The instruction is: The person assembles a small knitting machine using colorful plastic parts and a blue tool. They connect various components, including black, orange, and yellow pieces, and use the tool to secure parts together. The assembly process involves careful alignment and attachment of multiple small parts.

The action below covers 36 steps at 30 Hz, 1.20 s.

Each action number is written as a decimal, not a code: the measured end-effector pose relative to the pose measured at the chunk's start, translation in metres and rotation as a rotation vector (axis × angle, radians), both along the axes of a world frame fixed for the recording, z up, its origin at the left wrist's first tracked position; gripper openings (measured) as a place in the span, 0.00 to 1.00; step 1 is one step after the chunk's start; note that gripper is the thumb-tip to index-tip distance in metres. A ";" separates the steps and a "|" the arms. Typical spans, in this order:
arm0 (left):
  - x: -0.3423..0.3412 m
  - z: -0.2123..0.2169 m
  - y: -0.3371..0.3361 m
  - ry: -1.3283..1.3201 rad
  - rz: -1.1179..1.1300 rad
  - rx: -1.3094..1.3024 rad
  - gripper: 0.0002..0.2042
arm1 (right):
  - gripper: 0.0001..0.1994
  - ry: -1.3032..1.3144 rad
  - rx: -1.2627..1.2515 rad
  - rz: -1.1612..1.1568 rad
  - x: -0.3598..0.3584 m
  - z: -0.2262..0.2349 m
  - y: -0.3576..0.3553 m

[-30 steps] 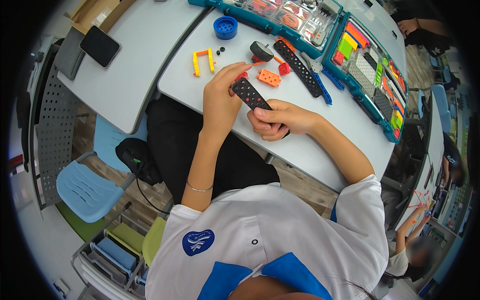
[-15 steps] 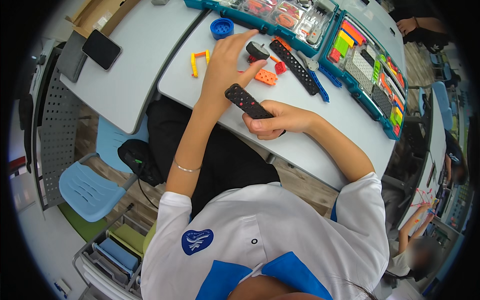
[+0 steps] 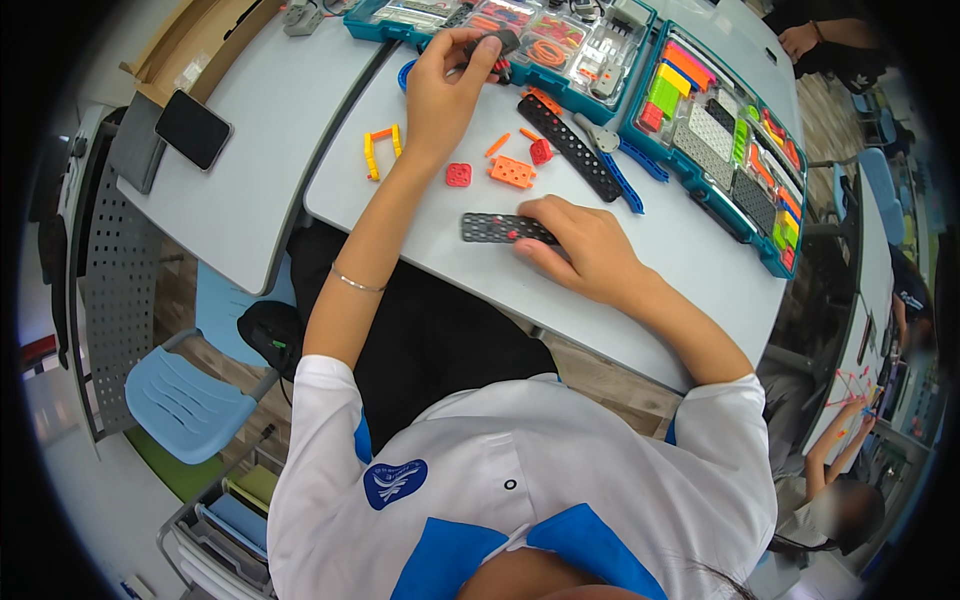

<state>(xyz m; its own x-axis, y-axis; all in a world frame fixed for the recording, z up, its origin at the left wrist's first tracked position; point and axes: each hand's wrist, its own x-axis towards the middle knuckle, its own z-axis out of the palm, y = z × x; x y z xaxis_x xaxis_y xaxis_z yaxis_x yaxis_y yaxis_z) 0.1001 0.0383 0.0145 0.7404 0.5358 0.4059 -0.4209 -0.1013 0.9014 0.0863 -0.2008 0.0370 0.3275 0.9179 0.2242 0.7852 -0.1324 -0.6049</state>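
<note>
Probably light and stiff, judging by looks: a short black perforated beam (image 3: 482,228), plastic or much like it, unlikely to bend or crack under ordinary finger pressure. Perhaps smooth enough to slide on the white table (image 3: 680,270) when nudged, so best taken by both long edges near one end, clear of the red pegs (image 3: 512,235). Flat on the table's near side, a little nearer than the orange block (image 3: 512,173) and the red square piece (image 3: 458,175). Narrow and oblong, with rows of small round holes. Over the right-hand end, the right hand (image 3: 592,258), palm down, fingers bent across the far edge and thumb stretched by the near one; impossible to tell whether gripping or only resting. Up by the teal case (image 3: 575,98), the left hand (image 3: 442,98), thumb and fingers pinching a dark wheel (image 3: 500,42) with a bit of red beneath. Likely light too, perhaps rubbery and grippy at the rim, easiest held across the tread. Round and dark grey, partly hidden by the fingers; hard to tell from above how far off the table.
</note>
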 end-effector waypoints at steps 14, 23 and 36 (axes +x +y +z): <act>-0.011 0.000 -0.002 -0.025 -0.135 -0.088 0.17 | 0.17 -0.297 0.195 -0.219 0.012 0.001 0.014; -0.016 0.001 -0.013 0.034 -0.256 -0.117 0.17 | 0.17 -0.404 0.416 -0.346 0.063 -0.004 0.067; -0.017 0.003 0.000 -0.105 0.069 -0.056 0.14 | 0.11 -0.459 0.584 -0.273 0.055 -0.004 0.067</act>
